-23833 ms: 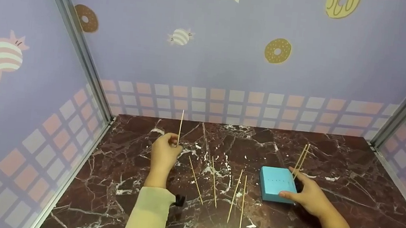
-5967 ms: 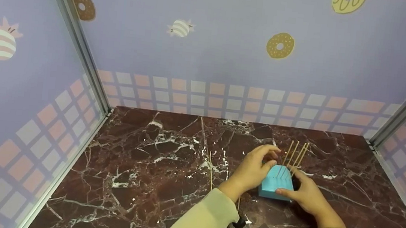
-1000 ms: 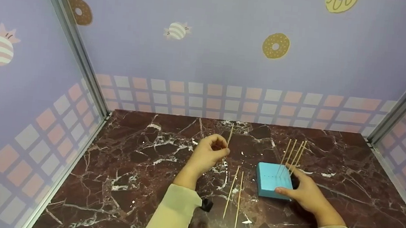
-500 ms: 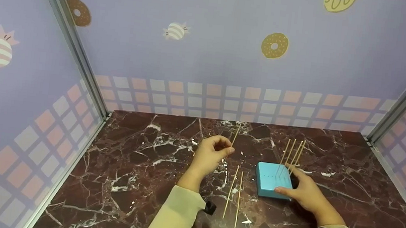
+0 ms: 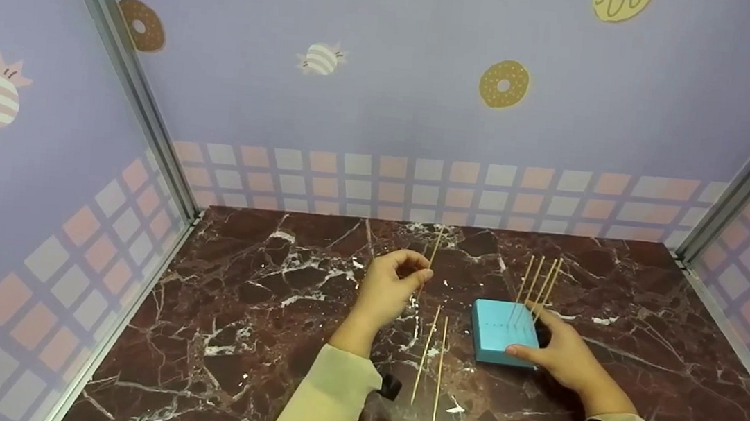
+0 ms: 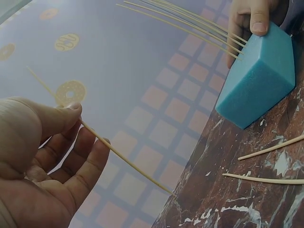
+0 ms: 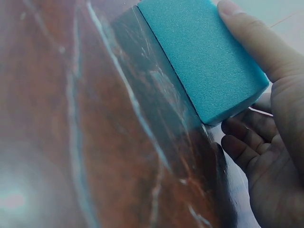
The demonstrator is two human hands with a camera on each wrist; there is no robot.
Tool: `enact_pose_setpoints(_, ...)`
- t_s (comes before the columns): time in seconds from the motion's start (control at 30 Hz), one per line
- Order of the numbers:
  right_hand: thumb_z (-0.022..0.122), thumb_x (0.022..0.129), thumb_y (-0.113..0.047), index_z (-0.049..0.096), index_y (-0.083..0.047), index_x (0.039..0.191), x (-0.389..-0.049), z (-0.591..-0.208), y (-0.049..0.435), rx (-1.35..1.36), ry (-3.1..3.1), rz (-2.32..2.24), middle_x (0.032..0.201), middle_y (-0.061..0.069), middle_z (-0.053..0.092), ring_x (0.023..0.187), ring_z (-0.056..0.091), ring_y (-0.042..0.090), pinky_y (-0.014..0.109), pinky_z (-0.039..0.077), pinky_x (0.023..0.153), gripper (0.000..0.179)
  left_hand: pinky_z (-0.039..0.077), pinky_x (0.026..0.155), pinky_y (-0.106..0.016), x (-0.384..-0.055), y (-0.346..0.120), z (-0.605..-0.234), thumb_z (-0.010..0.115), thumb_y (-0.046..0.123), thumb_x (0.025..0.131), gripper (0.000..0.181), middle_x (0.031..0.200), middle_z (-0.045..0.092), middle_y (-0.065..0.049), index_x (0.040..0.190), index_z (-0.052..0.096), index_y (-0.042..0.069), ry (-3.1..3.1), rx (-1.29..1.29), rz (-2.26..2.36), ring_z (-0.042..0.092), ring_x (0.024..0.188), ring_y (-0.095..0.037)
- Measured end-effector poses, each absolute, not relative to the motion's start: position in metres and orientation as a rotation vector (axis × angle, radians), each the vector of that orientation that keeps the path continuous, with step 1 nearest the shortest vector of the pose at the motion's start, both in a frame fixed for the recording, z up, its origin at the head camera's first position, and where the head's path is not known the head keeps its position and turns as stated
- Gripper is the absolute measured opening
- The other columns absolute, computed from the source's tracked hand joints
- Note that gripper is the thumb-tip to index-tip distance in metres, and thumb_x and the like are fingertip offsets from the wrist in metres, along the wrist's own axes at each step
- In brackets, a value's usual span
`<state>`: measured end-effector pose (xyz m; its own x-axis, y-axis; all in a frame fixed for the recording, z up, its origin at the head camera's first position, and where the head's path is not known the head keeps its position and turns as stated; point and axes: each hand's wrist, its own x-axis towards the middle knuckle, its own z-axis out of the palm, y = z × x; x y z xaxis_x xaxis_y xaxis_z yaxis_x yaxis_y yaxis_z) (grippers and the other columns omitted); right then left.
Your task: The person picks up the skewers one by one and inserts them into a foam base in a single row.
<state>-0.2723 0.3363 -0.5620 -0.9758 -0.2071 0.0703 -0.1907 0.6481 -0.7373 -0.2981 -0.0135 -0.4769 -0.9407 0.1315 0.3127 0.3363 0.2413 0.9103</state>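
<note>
My left hand (image 5: pixel 384 292) pinches a thin bamboo skewer (image 6: pixel 135 167) between thumb and index finger, left of the block. The skewer slants, its lower end pointing toward the table in the left wrist view. A light blue foam block (image 5: pixel 496 314) rests on the table, with my right hand (image 5: pixel 569 356) gripping its right side, thumb on the near edge. Several skewers (image 5: pixel 523 282) stand in the block's right half, in a row. Small holes continue the row leftward across its top. In the right wrist view the thumb lies along the block (image 7: pixel 199 52), other fingers curled behind.
Two skewers (image 5: pixel 426 355) lie side by side on the dark red marbled table (image 5: pixel 250 337), between the left forearm and the block. White flecks dot the tabletop. Patterned purple walls (image 5: pixel 385 114) enclose the back and sides.
Since the oldest frame, more skewers stand in the block and fewer lie on the table. Over the last second the left hand, with its skewer, has shifted slightly right; the right hand keeps its grip.
</note>
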Motion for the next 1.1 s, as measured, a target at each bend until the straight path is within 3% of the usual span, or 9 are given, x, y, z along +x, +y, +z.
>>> enact_pose_setpoints(0.13, 0.094, 0.093, -0.044, 0.040, 0.002, 0.172, -0.272, -0.562, 0.337, -0.335, 2.839, -1.254, 0.173, 0.038, 0.042, 0.161, 0.038, 0.064, 0.083, 0.033, 0.129, 0.107, 0.059, 0.081, -0.026, -0.297, -0.010, -0.474, 0.080, 0.011, 0.105, 0.013, 0.105, 0.080, -0.008, 0.117, 0.081, 0.006, -2.326, -0.447, -1.796, 0.068, 0.090, -0.012)
enact_pose_setpoints(0.3, 0.093, 0.094, -0.046, 0.037, 0.000, 0.174, -0.271, -0.560, 0.338, -0.317, 2.824, -1.244, 0.176, 0.038, 0.037, 0.163, 0.033, 0.065, 0.084, 0.032, 0.129, 0.108, 0.068, 0.082, -0.040, -0.295, -0.006, -0.470, 0.079, 0.007, 0.105, 0.020, 0.109, 0.081, -0.012, 0.124, 0.082, 0.005, -2.297, -0.470, -1.823, 0.069, 0.089, -0.012)
enact_pose_setpoints(0.5, 0.093, 0.094, -0.046, 0.037, 0.001, 0.174, -0.271, -0.561, 0.340, -0.316, 2.822, -1.248, 0.176, 0.038, 0.037, 0.163, 0.033, 0.065, 0.084, 0.033, 0.128, 0.108, 0.059, 0.073, -0.019, -0.293, 0.002, -0.468, 0.081, 0.007, 0.104, 0.019, 0.109, 0.080, -0.015, 0.122, 0.081, 0.003, -2.234, -0.499, -1.843, 0.073, 0.091, -0.023)
enact_pose_setpoints(0.63, 0.094, 0.093, -0.044, 0.038, 0.002, 0.173, -0.271, -0.562, 0.340, -0.326, 2.826, -1.261, 0.176, 0.038, 0.039, 0.163, 0.034, 0.064, 0.083, 0.032, 0.129, 0.108, 0.058, 0.075, -0.019, -0.291, 0.008, -0.469, 0.082, 0.009, 0.103, 0.019, 0.111, 0.079, -0.014, 0.122, 0.082, 0.004, -2.208, -0.509, -1.849, 0.073, 0.095, -0.027)
enact_pose_setpoints(0.87, 0.095, 0.093, -0.045, 0.039, 0.002, 0.173, -0.272, -0.564, 0.338, -0.338, 2.819, -1.273, 0.176, 0.036, 0.040, 0.164, 0.034, 0.063, 0.082, 0.030, 0.131, 0.109, 0.059, 0.073, -0.020, -0.288, 0.018, -0.471, 0.084, 0.008, 0.102, 0.018, 0.111, 0.078, -0.015, 0.119, 0.081, 0.003, -2.160, -0.525, -1.853, 0.071, 0.087, -0.022)
enact_pose_setpoints(1.1, 0.095, 0.092, -0.045, 0.040, 0.002, 0.173, -0.274, -0.565, 0.338, -0.338, 2.836, -1.262, 0.175, 0.037, 0.041, 0.162, 0.037, 0.063, 0.082, 0.032, 0.131, 0.108, 0.063, 0.079, -0.022, -0.289, 0.034, -0.469, 0.085, 0.007, 0.101, 0.015, 0.113, 0.080, -0.016, 0.115, 0.082, 0.003, -2.116, -0.482, -1.901, 0.074, 0.090, -0.016)
